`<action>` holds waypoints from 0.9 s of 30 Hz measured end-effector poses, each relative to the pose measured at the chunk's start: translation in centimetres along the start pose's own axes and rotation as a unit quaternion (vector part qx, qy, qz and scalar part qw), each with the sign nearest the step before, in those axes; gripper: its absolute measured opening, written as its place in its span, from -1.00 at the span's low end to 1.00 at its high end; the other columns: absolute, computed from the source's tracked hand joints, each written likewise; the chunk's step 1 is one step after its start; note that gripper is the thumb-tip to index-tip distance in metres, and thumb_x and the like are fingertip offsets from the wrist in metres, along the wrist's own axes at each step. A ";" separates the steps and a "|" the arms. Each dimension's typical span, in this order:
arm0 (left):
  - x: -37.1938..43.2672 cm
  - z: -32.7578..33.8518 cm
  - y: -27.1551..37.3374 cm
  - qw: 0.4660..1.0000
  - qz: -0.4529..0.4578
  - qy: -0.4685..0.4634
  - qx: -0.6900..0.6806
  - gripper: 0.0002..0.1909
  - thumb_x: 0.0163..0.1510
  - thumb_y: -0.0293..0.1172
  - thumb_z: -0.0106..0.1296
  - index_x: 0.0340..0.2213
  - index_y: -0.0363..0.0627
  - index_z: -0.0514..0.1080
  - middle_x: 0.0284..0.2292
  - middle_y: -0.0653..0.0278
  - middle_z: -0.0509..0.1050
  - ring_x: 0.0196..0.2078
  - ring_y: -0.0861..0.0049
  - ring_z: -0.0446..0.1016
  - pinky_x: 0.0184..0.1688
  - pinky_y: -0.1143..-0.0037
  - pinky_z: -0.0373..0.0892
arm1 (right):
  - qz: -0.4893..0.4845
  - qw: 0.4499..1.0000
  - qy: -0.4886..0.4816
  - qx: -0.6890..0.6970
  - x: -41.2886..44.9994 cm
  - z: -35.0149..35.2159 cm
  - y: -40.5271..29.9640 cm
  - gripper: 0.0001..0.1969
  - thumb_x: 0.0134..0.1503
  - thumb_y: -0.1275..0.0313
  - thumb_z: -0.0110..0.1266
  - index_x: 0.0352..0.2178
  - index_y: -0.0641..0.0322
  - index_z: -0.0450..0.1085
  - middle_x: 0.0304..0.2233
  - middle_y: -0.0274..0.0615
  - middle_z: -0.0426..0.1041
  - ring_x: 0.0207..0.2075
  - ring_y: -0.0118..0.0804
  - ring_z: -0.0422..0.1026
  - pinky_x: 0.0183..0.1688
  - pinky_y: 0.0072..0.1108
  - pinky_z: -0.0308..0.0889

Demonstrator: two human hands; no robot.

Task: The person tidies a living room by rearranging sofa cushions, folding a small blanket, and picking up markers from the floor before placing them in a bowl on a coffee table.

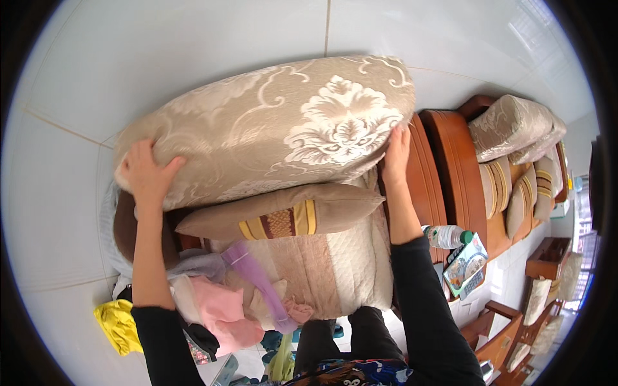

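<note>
A large beige sofa back cushion [231, 130] with a silvery floral pattern stands on edge between my hands, along the tiled wall. Spread over its left end is my left hand [149, 166], thumb apart, gripping the fabric. My right hand [398, 152] holds the lower right corner, its fingertips partly hidden by the cushion. Just below leans a smaller brown throw pillow [285, 212] with a gold and dark red band. Both rest at the back of a wooden seat covered by a quilted pad [359, 270] in cream and pinkish brown.
Pink cloth [219, 309], a purple strip of fabric [263, 284] and a yellow garment [118, 325] lie at the left. At right, a wooden side table [456, 169] holds a plastic bottle [446, 237] and a printed box [466, 265]. Beyond is a cushioned sofa [512, 178].
</note>
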State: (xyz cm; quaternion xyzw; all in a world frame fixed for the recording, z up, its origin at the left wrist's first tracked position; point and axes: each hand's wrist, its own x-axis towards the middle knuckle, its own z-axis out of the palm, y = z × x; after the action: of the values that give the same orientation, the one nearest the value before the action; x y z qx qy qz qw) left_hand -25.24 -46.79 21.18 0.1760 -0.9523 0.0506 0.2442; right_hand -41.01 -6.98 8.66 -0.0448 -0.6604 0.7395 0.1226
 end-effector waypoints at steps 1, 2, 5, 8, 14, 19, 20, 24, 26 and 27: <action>-0.8 -0.1 -0.2 1.000 0.006 0.003 0.001 -0.38 -0.42 -0.10 0.15 -0.28 -0.16 0.27 -0.28 0.22 0.32 -0.14 0.31 0.23 -0.08 0.29 0.02 | -0.022 0.999 0.007 -0.035 0.2 0.7 0.1 -0.56 0.12 0.12 -0.28 -0.20 0.34 0.15 -0.27 -0.20 0.24 -0.23 -0.41 0.16 -0.13 -0.61 0.06; -1.4 -0.6 -0.6 1.000 0.010 0.008 0.005 -0.39 -0.43 -0.11 0.15 -0.30 -0.17 0.28 -0.30 0.20 0.33 -0.15 0.31 0.24 -0.11 0.31 0.05 | -0.053 0.995 0.020 -0.081 -0.3 1.2 -0.3 -0.58 0.13 0.13 -0.30 -0.24 0.35 0.16 -0.30 -0.21 0.24 -0.26 -0.42 0.15 -0.14 -0.61 0.05; -1.9 -0.5 -1.9 0.998 0.004 -0.049 -0.042 -0.42 -0.40 -0.19 0.14 -0.29 -0.21 0.27 -0.28 0.14 0.32 -0.17 0.26 0.26 -0.12 0.34 0.10 | -0.113 0.988 0.020 -0.101 -1.1 1.0 -3.0 -0.65 0.12 0.20 -0.24 -0.29 0.35 0.19 -0.35 -0.26 0.23 -0.31 -0.44 0.15 -0.19 -0.62 0.08; -0.4 1.9 -3.9 0.995 0.006 -0.040 -0.094 -0.45 -0.33 -0.28 0.10 -0.25 -0.27 0.26 -0.25 0.04 0.31 -0.16 0.17 0.25 -0.12 0.36 0.15 | -0.177 0.974 0.040 -0.133 0.0 2.9 -5.4 -0.71 0.02 0.26 -0.09 -0.39 0.33 0.25 -0.46 -0.14 0.18 -0.36 -0.25 0.14 -0.26 -0.49 0.08; 0.8 7.0 -6.4 0.998 0.061 -0.027 0.018 -0.40 -0.16 -0.28 0.03 -0.09 -0.33 0.15 -0.14 -0.10 0.25 -0.07 0.07 0.20 -0.03 0.35 0.12 | -0.217 0.927 0.087 -0.292 3.4 1.5 0.6 -0.74 -0.07 0.29 0.01 -0.41 0.27 0.27 -0.46 -0.08 0.19 -0.36 -0.09 0.15 -0.31 -0.38 0.07; 2.4 5.5 -2.9 0.994 0.057 -0.057 0.078 -0.42 -0.05 -0.13 -0.09 -0.08 -0.27 0.14 -0.11 0.01 0.25 -0.05 0.13 0.20 -0.03 0.34 0.11 | -0.190 0.936 0.116 -0.272 2.6 2.3 0.9 -0.70 -0.08 0.33 0.01 -0.27 0.21 0.29 -0.41 -0.13 0.21 -0.31 -0.13 0.18 -0.26 -0.41 0.09; 2.5 5.4 -2.0 0.990 0.030 -0.086 0.110 -0.42 -0.03 -0.07 -0.12 -0.07 -0.26 0.13 -0.10 0.04 0.25 -0.05 0.15 0.20 -0.03 0.35 0.10 | -0.198 0.932 0.127 -0.276 2.5 1.8 0.5 -0.72 -0.05 0.35 -0.03 -0.28 0.22 0.27 -0.42 -0.11 0.20 -0.32 -0.12 0.17 -0.26 -0.41 0.09; 0.6 5.0 -0.8 0.988 0.049 -0.030 0.142 -0.41 0.02 0.00 -0.21 -0.06 -0.22 0.11 -0.08 0.07 0.23 -0.02 0.19 0.17 -0.01 0.36 0.09 | -0.176 0.940 0.133 -0.260 -2.4 -0.3 -1.4 -0.57 -0.01 0.45 -0.09 -0.06 0.24 0.10 -0.16 0.03 0.17 -0.11 -0.01 0.13 -0.05 -0.36 0.05; -0.2 4.2 -1.8 0.979 0.101 0.078 0.159 -0.41 0.04 0.02 -0.25 -0.05 -0.21 0.11 -0.05 0.08 0.20 0.01 0.21 0.14 0.00 0.36 0.08 | -0.137 0.951 0.031 -0.276 -10.2 -2.7 -1.9 -0.52 -0.05 0.44 -0.03 -0.05 0.24 0.08 -0.06 0.05 0.13 -0.02 0.01 0.10 0.01 -0.36 0.04; -0.8 3.2 0.1 0.980 0.100 0.087 0.150 -0.41 0.04 0.02 -0.25 -0.05 -0.21 0.11 -0.05 0.08 0.20 0.01 0.21 0.14 0.00 0.36 0.08 | -0.150 0.945 -0.011 -0.291 -14.1 -5.4 -1.5 -0.53 -0.08 0.44 0.00 -0.07 0.22 0.13 -0.08 0.00 0.17 -0.04 -0.01 0.14 -0.01 -0.36 0.08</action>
State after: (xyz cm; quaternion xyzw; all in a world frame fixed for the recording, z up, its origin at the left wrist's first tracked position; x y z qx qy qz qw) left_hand -26.06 -47.07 18.03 0.1097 -0.9219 0.2317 0.2905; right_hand -26.01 -5.02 8.17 0.0292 -0.8473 0.4886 0.2060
